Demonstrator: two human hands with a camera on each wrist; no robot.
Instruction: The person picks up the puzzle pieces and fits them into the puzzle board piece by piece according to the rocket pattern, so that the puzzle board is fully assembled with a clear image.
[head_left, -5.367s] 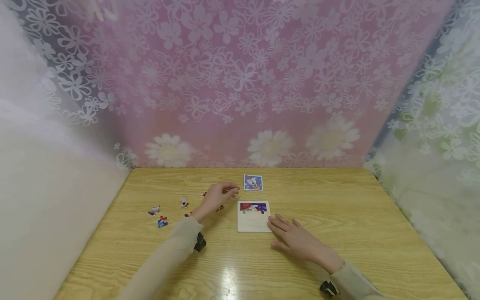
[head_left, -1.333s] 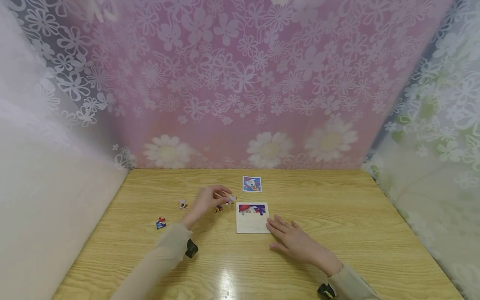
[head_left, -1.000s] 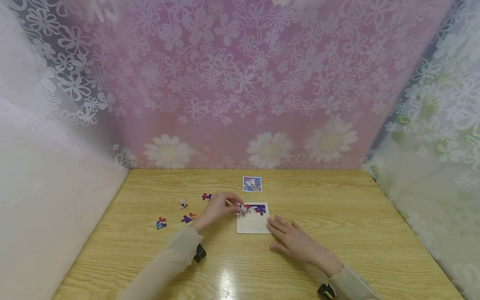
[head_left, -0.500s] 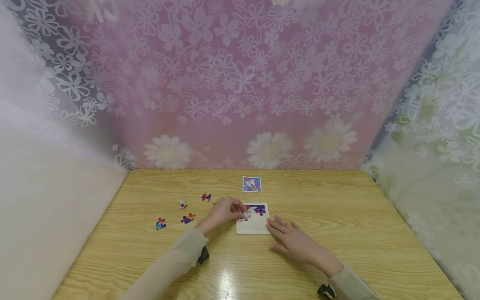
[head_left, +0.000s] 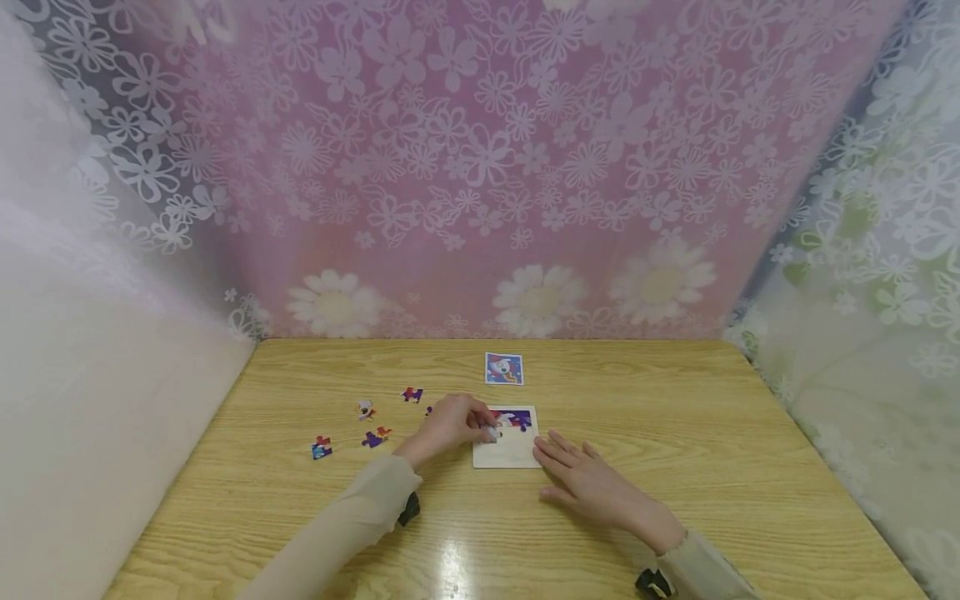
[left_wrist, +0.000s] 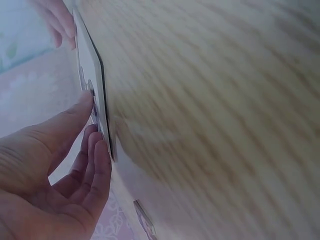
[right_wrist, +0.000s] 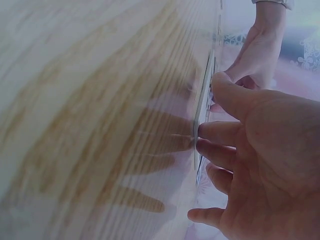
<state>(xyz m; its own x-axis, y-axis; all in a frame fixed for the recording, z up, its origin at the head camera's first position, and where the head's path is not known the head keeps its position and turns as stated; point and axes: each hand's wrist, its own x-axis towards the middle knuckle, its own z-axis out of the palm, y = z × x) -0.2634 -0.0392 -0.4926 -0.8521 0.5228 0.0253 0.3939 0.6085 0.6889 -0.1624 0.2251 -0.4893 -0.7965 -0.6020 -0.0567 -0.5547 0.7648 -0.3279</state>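
A pale square puzzle board [head_left: 507, 457] lies flat on the table, with a row of red, white and purple pieces [head_left: 516, 418] along its far side. My left hand [head_left: 452, 425] pinches a small whitish puzzle piece [head_left: 492, 434] between thumb and fingers, on the board's left part just below that row. The fingers partly cover this piece. In the left wrist view the thumb [left_wrist: 82, 105] presses down at the board's face. My right hand [head_left: 592, 479] lies with fingers extended, its fingertips on the right edge of the board [right_wrist: 203, 100].
Left of the board lie several loose puzzle pieces: a red and purple one [head_left: 412, 395], a whitish one [head_left: 365, 409], a purple and orange one [head_left: 377, 437] and a blue and red one [head_left: 322, 447]. A small picture card [head_left: 504, 368] sits beyond the board.
My left hand has carried the whitish piece from beside the board rightward onto it, then slightly nearer me below the filled row. My right hand stays at the board's edge.
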